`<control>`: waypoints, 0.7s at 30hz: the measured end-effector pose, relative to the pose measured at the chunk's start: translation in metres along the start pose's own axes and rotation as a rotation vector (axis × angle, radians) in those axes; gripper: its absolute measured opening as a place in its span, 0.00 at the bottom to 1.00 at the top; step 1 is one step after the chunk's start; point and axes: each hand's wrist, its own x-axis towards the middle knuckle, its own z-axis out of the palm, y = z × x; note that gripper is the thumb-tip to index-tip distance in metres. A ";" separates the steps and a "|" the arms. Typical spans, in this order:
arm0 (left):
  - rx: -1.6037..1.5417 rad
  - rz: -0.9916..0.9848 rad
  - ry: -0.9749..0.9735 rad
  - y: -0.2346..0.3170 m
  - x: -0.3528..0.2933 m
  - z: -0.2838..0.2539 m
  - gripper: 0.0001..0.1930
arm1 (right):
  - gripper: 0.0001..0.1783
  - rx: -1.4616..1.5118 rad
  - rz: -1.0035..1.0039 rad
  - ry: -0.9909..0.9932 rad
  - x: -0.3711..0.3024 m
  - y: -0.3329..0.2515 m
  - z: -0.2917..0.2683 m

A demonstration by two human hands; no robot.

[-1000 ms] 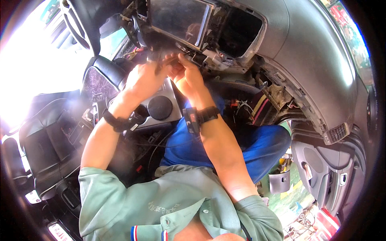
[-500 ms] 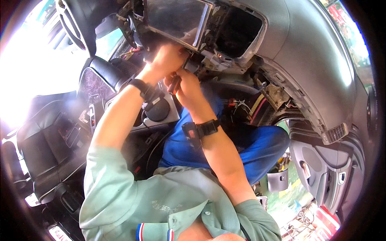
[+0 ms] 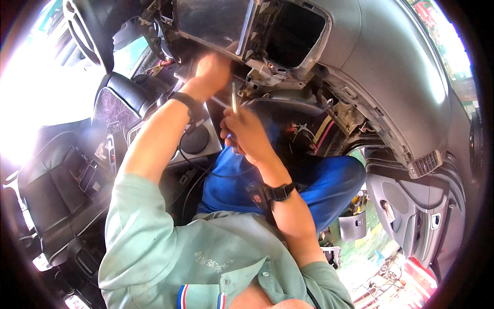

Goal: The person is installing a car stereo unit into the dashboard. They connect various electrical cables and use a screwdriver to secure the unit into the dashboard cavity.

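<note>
The right hand [image 3: 247, 135] has its fingers curled around a slim tool with a silver metal shaft [image 3: 235, 102], jutting beyond them. The left hand [image 3: 213, 69], fingers too hidden to tell their grip, is just below a glossy dark rectangular screen [image 3: 213, 20]. It looks like a reaching-in step, calling for the shaft kept clear of the left fingers.

Green floor [image 3: 374, 238], bright leftward glare [image 3: 46, 92]

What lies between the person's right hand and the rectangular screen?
In the head view, a slim, shiny shaft juts from the right hand toward the screen, with the left hand to its left.
</note>
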 end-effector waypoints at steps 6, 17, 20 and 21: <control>0.111 0.009 -0.050 -0.001 0.002 0.011 0.10 | 0.12 -0.039 0.042 0.044 -0.032 0.013 -0.014; -0.004 0.024 -0.098 -0.006 -0.001 0.011 0.16 | 0.12 -0.037 0.048 0.042 -0.059 0.021 -0.027; 0.035 -0.009 -0.148 0.004 0.002 0.005 0.16 | 0.12 -0.025 0.053 0.045 -0.063 0.029 -0.029; 0.008 -0.006 -0.089 0.002 0.000 0.011 0.16 | 0.12 -0.021 0.047 0.052 -0.066 0.027 -0.029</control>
